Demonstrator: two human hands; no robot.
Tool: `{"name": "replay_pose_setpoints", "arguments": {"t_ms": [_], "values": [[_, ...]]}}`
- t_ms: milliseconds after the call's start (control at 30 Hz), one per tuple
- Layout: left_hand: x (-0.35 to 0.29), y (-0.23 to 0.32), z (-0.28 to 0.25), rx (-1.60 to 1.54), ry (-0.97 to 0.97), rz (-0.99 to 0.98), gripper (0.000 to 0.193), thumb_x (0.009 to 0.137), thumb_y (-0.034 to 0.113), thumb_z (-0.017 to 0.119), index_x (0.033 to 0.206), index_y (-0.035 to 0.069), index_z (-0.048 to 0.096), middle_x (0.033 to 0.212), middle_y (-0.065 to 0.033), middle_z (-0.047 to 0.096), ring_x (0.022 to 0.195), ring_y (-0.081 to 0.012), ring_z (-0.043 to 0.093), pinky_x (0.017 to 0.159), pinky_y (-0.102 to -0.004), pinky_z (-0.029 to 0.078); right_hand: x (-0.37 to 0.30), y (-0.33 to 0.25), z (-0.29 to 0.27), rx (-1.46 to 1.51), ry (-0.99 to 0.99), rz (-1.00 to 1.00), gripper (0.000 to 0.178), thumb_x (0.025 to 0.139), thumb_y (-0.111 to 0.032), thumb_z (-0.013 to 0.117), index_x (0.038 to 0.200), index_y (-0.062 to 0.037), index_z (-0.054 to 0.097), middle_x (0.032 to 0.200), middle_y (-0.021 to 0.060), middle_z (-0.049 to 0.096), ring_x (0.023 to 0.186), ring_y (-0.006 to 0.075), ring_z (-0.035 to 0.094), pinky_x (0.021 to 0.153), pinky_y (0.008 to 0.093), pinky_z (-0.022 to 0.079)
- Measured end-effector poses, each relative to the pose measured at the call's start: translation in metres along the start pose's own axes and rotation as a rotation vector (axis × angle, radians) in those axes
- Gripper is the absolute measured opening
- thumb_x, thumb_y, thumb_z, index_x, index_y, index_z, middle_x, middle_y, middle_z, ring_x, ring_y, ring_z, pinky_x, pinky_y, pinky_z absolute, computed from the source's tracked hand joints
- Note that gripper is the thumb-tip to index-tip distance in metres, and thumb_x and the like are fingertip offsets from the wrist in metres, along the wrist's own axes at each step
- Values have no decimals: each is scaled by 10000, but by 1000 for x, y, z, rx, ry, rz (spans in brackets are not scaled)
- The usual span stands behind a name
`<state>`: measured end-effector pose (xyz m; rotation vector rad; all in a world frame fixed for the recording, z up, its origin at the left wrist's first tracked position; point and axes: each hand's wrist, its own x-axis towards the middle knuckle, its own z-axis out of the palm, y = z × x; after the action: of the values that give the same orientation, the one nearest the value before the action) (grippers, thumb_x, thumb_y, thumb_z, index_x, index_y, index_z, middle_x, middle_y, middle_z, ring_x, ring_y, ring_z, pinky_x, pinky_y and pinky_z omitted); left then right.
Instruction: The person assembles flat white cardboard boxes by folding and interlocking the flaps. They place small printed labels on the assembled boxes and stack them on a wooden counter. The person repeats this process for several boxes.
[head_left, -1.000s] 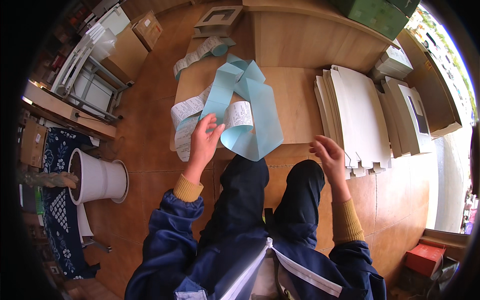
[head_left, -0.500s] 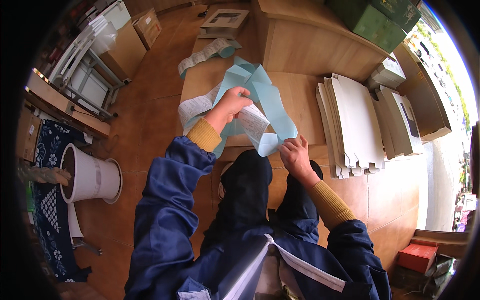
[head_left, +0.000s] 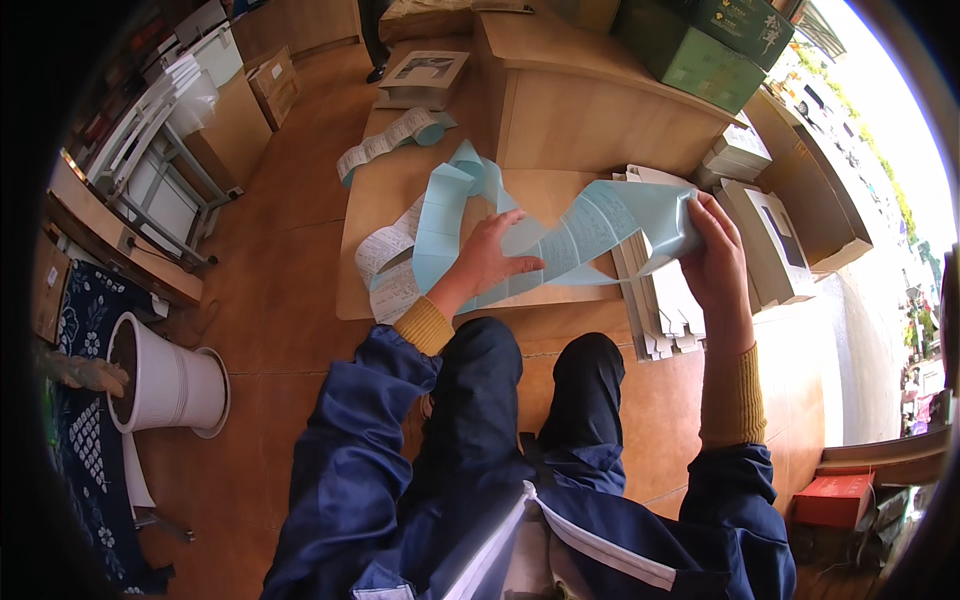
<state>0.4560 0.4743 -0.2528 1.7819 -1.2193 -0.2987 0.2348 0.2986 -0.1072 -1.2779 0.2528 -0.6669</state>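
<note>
A long strip of printed labels with light blue backing paper [head_left: 600,225] lies in loops over the wooden table and stretches across in front of me. My right hand [head_left: 715,245] grips its raised right end, fingers wrapped round the folded paper. Touching the strip nearer its middle, my left hand [head_left: 490,258] has thumb and fingers spread apart. White printed faces of the strip [head_left: 385,245] show in the curled part at the table's left edge. Farther back lies a separate curled label strip [head_left: 390,140], which neither hand touches.
A flat white box [head_left: 425,75] sits at the table's far end. Stacked flattened cartons [head_left: 665,300] stand by the table's right side, with white boxes [head_left: 765,235] beyond. Green boxes [head_left: 700,60] top the raised wooden counter. A white plant pot [head_left: 165,375] stands at left.
My right hand has moved right and up, pulling the strip out wide with it. My left hand has opened its fingers and moved slightly right and nearer. The view has shifted a little.
</note>
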Motion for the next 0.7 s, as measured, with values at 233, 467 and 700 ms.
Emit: {"name": "replay_pose_setpoints", "arguments": {"t_ms": [233, 467, 700], "values": [[-25, 4, 48, 385, 137, 204, 961, 668, 386, 832, 1409, 19, 342, 1355, -212, 438, 1272, -370, 413, 1037, -448, 364, 44, -17, 21, 62, -65, 318, 386, 975, -146, 491, 1315, 36, 501, 937, 69, 672, 655, 138, 644, 633, 294, 557], [4, 3, 37, -8, 595, 125, 690, 717, 96, 757, 1299, 14, 393, 1203, -185, 482, 1094, -344, 500, 902, -398, 438, 38, -43, 51, -202, -248, 323, 451, 940, -106, 513, 1366, 37, 464, 1235, 122, 614, 1030, 116, 632, 862, 228, 518], [52, -13, -30, 224, 688, -63, 428, 671, 40, 683, 1073, 121, 560, 1074, -77, 548, 1014, -300, 525, 816, -413, 448, 8, -51, 66, -405, -408, 328, 525, 881, -271, 685, 1277, 47, 553, 1097, 90, 648, 969, 140, 613, 851, 247, 481]]}}
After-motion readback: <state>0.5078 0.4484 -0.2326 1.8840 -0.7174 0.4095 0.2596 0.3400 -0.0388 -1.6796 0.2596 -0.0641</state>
